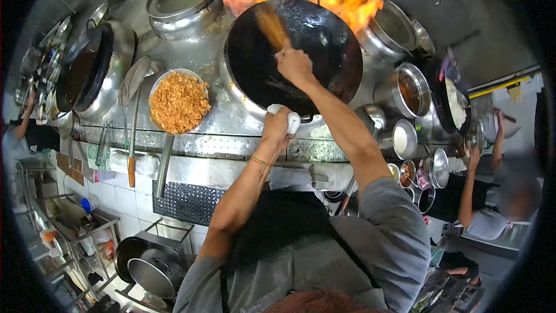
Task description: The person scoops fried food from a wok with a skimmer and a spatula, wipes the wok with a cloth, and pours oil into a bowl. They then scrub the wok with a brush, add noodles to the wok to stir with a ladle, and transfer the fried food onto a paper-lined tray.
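Note:
A large black wok (pixel 330 64) sits on the stove, tilted, with flames behind its far rim. My left hand (pixel 276 125) is closed on a folded white cloth (pixel 294 122) at the wok's near rim, by its near handle. Over the wok, my right hand (pixel 294 65) grips a bamboo wok brush (pixel 271 26), whose bristles are blurred by motion. The wok's dark inside looks wet and shiny. To the left, a long-handled round pan or ladle heaped with orange-brown chopped food (pixel 179 102) rests on the steel counter.
Fire (pixel 353 8) burns behind the wok. A skimmer (pixel 136 78) lies left of the food. Steel pots stand around, one holding brown liquid (pixel 409 90). Small bowls (pixel 408 171) sit at the right. A co-worker (pixel 492 197) works at another wok on the right; another person's arm shows far left.

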The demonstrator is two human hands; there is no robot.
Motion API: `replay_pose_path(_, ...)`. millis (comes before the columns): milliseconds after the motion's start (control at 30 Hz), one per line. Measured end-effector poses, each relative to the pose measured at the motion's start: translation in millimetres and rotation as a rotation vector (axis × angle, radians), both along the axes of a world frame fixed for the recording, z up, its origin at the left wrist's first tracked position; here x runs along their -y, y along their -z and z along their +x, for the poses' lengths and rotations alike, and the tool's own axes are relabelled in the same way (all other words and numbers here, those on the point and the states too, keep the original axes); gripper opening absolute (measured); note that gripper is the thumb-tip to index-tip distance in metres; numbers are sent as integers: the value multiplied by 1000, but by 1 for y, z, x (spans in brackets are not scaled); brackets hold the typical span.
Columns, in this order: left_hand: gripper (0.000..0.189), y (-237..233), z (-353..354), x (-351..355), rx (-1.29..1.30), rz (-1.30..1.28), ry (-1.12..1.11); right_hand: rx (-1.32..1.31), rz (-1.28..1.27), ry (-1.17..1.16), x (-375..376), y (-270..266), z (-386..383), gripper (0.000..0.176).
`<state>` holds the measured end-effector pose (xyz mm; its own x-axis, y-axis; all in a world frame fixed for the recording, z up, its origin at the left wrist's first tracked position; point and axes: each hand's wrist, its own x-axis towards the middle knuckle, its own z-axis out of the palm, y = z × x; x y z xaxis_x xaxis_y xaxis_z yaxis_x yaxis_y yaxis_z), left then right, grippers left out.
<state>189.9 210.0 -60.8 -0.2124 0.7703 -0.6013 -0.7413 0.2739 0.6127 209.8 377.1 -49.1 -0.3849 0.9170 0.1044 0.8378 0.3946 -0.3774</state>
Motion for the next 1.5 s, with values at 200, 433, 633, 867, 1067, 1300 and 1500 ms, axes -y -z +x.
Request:
replay_pose_path(200, 14, 11, 2, 2, -51, 47, 5, 265, 13, -172, 43, -26, 37, 43)
replay_pose_path(433, 14, 10, 1, 2, -67, 2, 47, 302, -96, -277, 48, -46, 37, 36)
replay_pose_path(633, 13, 7, -3, 2, -69, 17, 91, 662, 2, -185, 49, -67, 110, 31)
replay_pose_path(867, 12, 3, -1, 4, -76, 0, 39, 603, 132, -271, 56, -51, 67, 23)
replay_pose_path(1067, 18, 2, -9, 3, -65, 1, 58, 1004, 114, -295, 64, -100, 166, 33)
replay_pose_path(1300, 10, -5, -13, 2, -69, -49, 55, 455, 419, 202, -80, -124, 109, 33)
replay_pose_path(1500, 13, 16, -8, -2, -73, -25, 57, 52, 206, 381, -109, -22, 39, 37)
